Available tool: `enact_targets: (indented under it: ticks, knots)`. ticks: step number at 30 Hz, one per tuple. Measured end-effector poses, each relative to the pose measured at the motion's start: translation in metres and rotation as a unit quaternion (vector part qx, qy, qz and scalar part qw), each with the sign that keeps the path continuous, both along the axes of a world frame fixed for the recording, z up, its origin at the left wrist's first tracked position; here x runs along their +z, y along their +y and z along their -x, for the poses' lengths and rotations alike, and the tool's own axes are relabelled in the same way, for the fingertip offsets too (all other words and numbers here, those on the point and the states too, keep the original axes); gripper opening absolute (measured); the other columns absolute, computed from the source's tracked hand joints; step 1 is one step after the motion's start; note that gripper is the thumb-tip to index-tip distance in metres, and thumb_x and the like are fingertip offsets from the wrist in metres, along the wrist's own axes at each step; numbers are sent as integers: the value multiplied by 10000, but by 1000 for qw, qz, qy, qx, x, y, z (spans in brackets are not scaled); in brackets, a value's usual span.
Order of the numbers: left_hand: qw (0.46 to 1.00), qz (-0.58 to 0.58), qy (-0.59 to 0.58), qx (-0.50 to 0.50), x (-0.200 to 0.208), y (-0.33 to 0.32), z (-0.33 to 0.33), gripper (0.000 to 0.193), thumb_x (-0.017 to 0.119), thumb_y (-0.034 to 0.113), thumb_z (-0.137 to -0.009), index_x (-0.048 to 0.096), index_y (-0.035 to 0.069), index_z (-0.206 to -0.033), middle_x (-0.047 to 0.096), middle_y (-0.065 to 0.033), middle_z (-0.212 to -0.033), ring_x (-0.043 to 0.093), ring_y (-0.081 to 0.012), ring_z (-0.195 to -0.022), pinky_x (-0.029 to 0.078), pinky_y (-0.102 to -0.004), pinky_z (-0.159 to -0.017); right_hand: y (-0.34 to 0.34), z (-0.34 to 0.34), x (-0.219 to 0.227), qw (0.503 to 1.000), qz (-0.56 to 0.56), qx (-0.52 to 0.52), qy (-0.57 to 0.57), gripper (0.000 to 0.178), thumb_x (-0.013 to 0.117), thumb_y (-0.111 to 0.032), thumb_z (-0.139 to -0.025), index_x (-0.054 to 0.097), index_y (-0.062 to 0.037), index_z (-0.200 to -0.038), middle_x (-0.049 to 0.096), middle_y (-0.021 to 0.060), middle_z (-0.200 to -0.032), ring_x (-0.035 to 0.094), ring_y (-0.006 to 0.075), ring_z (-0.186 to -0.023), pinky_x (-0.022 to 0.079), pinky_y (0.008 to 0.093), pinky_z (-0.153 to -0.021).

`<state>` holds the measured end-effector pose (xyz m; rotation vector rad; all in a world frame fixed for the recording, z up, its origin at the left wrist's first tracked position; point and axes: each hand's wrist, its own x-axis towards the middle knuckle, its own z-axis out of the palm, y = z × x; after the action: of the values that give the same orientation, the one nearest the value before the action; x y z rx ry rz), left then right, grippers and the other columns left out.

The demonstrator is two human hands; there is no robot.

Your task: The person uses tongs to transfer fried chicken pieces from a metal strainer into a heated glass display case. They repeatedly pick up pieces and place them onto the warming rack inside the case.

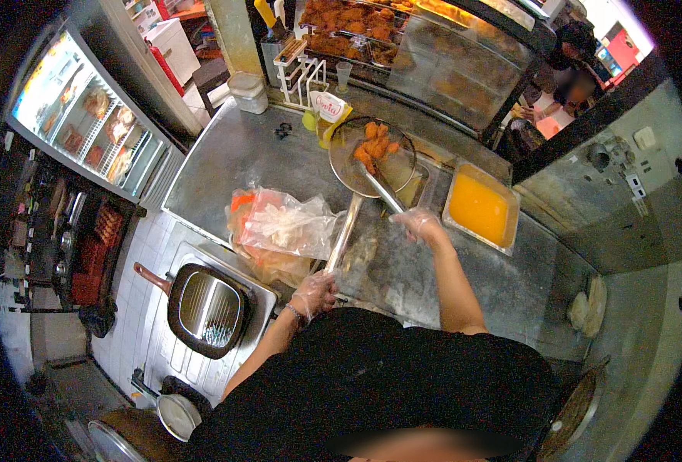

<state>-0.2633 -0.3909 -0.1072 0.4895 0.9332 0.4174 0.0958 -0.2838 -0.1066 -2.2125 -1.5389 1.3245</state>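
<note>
My left hand (314,294), in a clear plastic glove, grips the long metal handle of a round wire strainer (344,235). Several orange-brown fried chicken pieces (378,143) lie in its mesh bowl. In my gloved right hand (419,224) is a pair of metal tongs (387,192). The far tips of the tongs touch a piece of chicken; whether they clamp it, I cannot tell. Plastic bags (283,227) lie on the metal counter left of the strainer handle. Right of the tongs, a metal tray (514,223) holds orange-yellow liquid.
A glass display case (464,69) with fried food stands behind the counter (210,173). A white wire rack (298,81), a lidded tub (248,92) and a yellow pouch (330,115) sit before it. At left are a grill pan (210,312) and a lit fridge (87,115). Someone is at far right.
</note>
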Motion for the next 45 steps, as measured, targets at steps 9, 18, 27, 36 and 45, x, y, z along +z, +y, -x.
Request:
enact_targets:
  ticks: [9,18,27,36,45]
  knots:
    - [999,8,22,-35,4,12,7,235,575,362,-989,482,149,-1022,521,2,-767,482,-109,-535,423,-258,-442,31,-1,80,980,-34,-109,162,389,665,-428,-892,603,-78,-734,494,24,-497,413,143,-385,320,327,-397]
    - [999,-17,22,-26,11,20,25,245,563,352,-997,471,143,-1085,521,3,-778,456,-86,-526,402,-241,-433,57,-29,136,993,-15,85,-81,506,638,-541,-849,672,-62,-691,537,54,-499,514,163,-441,415,366,-490]
    - [997,-20,53,-51,19,23,19,262,560,378,-997,475,146,-1083,523,11,-781,453,-79,-523,388,-228,-431,54,-9,77,979,42,164,-114,502,647,-526,-842,659,-58,-659,548,73,-489,545,186,-478,437,367,-527]
    - [997,-9,53,-49,5,21,20,289,546,405,-993,511,118,-1004,563,-9,-814,519,-108,-562,435,-255,-444,66,-10,62,957,33,-107,268,327,702,-425,-857,662,-103,-820,509,-10,-554,463,132,-441,375,300,-425]
    - [992,-70,75,-77,-3,22,25,292,546,429,-992,508,140,-1011,554,13,-816,509,-93,-567,422,-237,-443,233,-9,154,892,-163,-196,374,367,768,-377,-807,492,-176,-673,419,-59,-502,376,80,-361,287,252,-321]
